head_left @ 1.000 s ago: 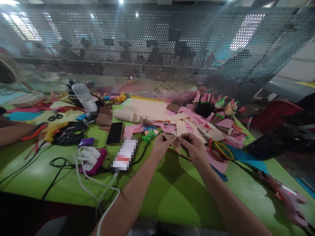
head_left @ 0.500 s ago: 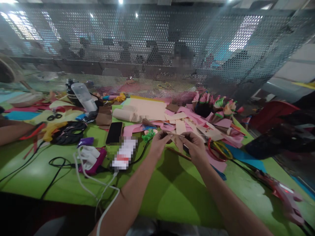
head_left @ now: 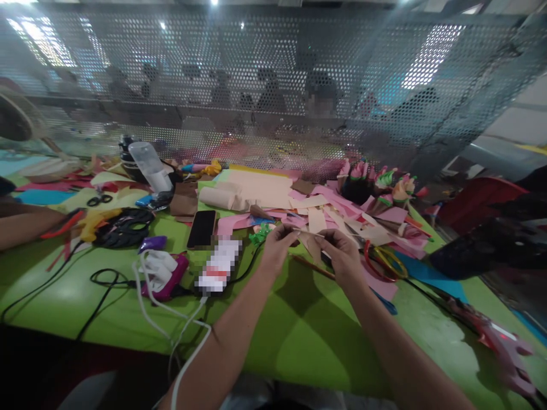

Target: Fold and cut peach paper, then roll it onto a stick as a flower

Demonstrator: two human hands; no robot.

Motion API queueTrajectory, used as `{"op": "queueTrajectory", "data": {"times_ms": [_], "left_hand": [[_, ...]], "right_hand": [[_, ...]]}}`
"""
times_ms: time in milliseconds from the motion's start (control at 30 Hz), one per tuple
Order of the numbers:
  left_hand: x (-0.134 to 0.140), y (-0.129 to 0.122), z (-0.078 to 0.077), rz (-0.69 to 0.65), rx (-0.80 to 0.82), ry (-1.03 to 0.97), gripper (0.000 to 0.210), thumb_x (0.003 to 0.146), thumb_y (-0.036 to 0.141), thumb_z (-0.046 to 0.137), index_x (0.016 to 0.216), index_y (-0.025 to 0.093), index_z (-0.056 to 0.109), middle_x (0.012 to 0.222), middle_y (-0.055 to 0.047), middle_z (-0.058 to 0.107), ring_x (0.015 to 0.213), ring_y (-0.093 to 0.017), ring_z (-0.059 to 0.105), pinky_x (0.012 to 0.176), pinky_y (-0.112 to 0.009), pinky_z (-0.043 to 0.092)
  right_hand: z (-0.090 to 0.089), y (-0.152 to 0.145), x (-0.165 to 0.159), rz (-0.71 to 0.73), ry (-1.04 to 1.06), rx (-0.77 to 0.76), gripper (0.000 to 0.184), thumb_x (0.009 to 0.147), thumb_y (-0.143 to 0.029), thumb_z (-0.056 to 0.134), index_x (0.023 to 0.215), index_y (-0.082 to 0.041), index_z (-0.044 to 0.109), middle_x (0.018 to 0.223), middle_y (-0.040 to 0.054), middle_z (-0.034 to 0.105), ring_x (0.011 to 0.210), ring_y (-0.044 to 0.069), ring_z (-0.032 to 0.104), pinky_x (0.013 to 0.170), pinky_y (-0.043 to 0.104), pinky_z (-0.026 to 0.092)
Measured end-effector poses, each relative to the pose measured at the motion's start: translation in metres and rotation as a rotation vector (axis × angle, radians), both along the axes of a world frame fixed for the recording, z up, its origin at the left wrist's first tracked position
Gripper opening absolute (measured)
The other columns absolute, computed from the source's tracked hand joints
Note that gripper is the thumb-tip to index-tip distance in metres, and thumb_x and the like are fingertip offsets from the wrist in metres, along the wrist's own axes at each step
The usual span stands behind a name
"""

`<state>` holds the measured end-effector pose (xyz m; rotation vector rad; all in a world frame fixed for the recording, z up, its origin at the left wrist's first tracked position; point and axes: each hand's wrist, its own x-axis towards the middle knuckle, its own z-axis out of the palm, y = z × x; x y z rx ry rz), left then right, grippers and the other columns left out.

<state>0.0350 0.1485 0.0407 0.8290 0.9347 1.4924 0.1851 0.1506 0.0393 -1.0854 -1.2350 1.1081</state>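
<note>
Over the middle of the green table, my left hand point(head_left: 278, 244) and my right hand point(head_left: 339, 250) are raised close together. A thin pale strip point(head_left: 308, 232) stretches between their pinched fingertips, one end in each hand. Whether it is a stick or rolled paper, I cannot tell. Below it a cream piece point(head_left: 314, 250) shows between the hands; I cannot make out whether it is attached. A brown stick point(head_left: 314, 266) lies on the table under my right hand. Just left of my left hand is a green ornament point(head_left: 260, 234).
Cream sheets point(head_left: 265, 191) and pink scraps lie behind my hands. Scissors with red and yellow handles point(head_left: 387, 262) and a pink glue gun point(head_left: 498, 336) are at right. Phones point(head_left: 202, 229), a magenta power adapter point(head_left: 168, 279) and white cables lie left. Another person's arm point(head_left: 29, 225) rests far left.
The whole view has shifted slightly. My hands keep their pinch on the thin pale strip, with hardly any movement.
</note>
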Motion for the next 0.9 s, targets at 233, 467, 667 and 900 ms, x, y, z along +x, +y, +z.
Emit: {"op": "queueTrajectory", "data": {"times_ms": [233,467,667,900], "left_hand": [[0.0002,-0.0002,0.0012,0.005,-0.019,0.0,0.026,0.058,0.033,0.081,0.069,0.018,0.063,0.063,0.004,0.056,0.058,-0.008,0.05,0.061,-0.024,0.042],[0.0001,-0.0005,0.0026,0.024,-0.02,0.008,0.028,0.057,0.035,0.081,0.068,0.017,0.063,0.062,0.004,0.056,0.058,-0.008,0.05,0.061,-0.023,0.041],[-0.0001,-0.0002,0.0023,0.022,-0.016,0.009,0.028,0.057,0.035,0.082,0.069,0.017,0.064,0.063,0.004,0.057,0.059,-0.008,0.051,0.061,-0.024,0.042],[0.0,0.0023,-0.0011,-0.021,-0.023,0.002,0.031,0.055,0.036,0.084,0.07,0.016,0.065,0.062,0.004,0.058,0.057,-0.008,0.051,0.06,-0.023,0.041]], "right_hand": [[-0.0011,0.0002,0.0003,-0.013,0.007,0.03,0.029,0.065,-0.047,0.079,0.075,-0.022,0.067,0.07,-0.0002,0.062,0.067,0.016,0.054,0.061,0.03,0.043],[-0.0036,0.0016,0.0014,-0.028,-0.016,0.063,0.031,0.067,-0.049,0.079,0.076,-0.022,0.067,0.069,-0.0002,0.061,0.066,0.016,0.054,0.06,0.029,0.043],[-0.0037,0.0021,0.0014,-0.027,-0.008,0.057,0.028,0.066,-0.046,0.077,0.076,-0.022,0.067,0.07,-0.0001,0.062,0.066,0.016,0.054,0.061,0.029,0.043],[-0.0014,0.0011,-0.0001,-0.027,0.009,0.039,0.031,0.064,-0.048,0.079,0.075,-0.021,0.067,0.069,0.0005,0.062,0.065,0.016,0.053,0.06,0.029,0.042]]}}
